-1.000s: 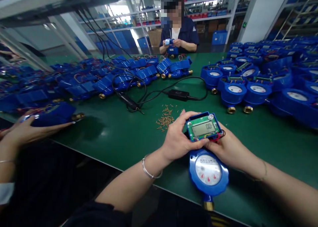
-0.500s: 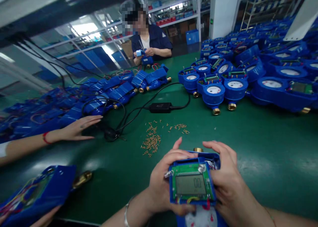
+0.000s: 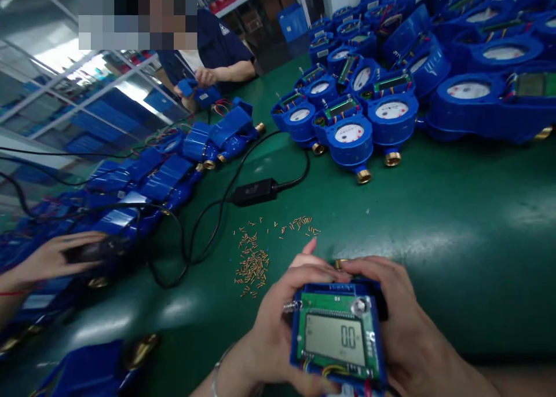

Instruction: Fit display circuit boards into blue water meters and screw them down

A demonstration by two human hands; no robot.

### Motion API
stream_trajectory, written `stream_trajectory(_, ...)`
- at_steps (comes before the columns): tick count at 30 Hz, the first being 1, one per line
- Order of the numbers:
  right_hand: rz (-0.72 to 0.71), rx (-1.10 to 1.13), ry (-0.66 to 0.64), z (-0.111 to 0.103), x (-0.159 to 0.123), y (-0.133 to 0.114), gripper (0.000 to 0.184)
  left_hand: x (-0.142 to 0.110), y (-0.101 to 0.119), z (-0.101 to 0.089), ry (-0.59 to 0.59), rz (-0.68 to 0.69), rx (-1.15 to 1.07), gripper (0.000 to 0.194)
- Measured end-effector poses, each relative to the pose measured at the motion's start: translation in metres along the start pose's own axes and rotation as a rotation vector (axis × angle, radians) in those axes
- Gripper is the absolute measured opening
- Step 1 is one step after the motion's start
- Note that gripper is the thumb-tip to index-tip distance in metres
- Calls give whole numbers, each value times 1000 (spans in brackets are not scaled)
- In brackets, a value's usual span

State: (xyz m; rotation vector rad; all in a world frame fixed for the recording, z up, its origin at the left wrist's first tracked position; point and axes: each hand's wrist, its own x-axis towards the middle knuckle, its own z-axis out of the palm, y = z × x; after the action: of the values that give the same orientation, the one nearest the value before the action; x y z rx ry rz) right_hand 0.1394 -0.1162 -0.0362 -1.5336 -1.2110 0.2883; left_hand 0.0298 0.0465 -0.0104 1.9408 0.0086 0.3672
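A blue water meter [image 3: 334, 336] is between my hands near the bottom of the head view. Its green circuit board faces up, with a lit grey display showing zeros and coloured wires along the lower edge. My left hand [image 3: 271, 321] grips the left side of the housing, thumb below and fingers over the top. Around the right side, my right hand [image 3: 410, 319] is closed on the same meter. The dial below the board is mostly cut off by the frame. Small brass screws [image 3: 253, 268] lie loose on the green table just beyond my left hand.
A co-worker's hand [image 3: 56, 258] holds a dark tool at left. Across the table [image 3: 304, 182], another person [image 3: 208, 61] handles a blue unit. A black cable box [image 3: 254, 192] lies mid-table. Blue meters [image 3: 350, 139] crowd the right; more blue units [image 3: 167, 174] line the left.
The view has turned right and down. The co-worker's hand at left now holds a dark tool. My hands keep hold of the meter, and the right fingers have come in over its top.
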Motion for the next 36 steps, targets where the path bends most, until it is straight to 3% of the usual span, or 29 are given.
stream_trajectory(4,19,135,-13,1,0,0,5,-1,4,3,22,-76,-1,71)
stream_trajectory(10,118,266,-95,-5,1,-2,27,0,9,1,-30,-114,78,71)
stream_trajectory(14,189,206,-251,-17,10,-6,53,2,9,1,-48,-132,71,75)
stream_trajectory(18,187,124,-307,-23,13,-5,59,4,15,7,12,-220,0,72)
stream_trajectory(22,-26,3,-238,-20,6,9,47,-1,29,16,93,-280,46,66)
stream_trajectory(25,-177,63,-278,-14,5,29,37,-9,31,22,124,-418,55,75)
stream_trajectory(30,-143,108,-445,-9,8,58,42,-26,31,30,235,-570,128,83)
stream_trajectory(33,-126,80,-513,-10,8,67,42,-32,31,35,280,-539,109,82)
stream_trajectory(36,-117,44,-545,-14,12,61,31,-33,31,37,306,-477,119,80)
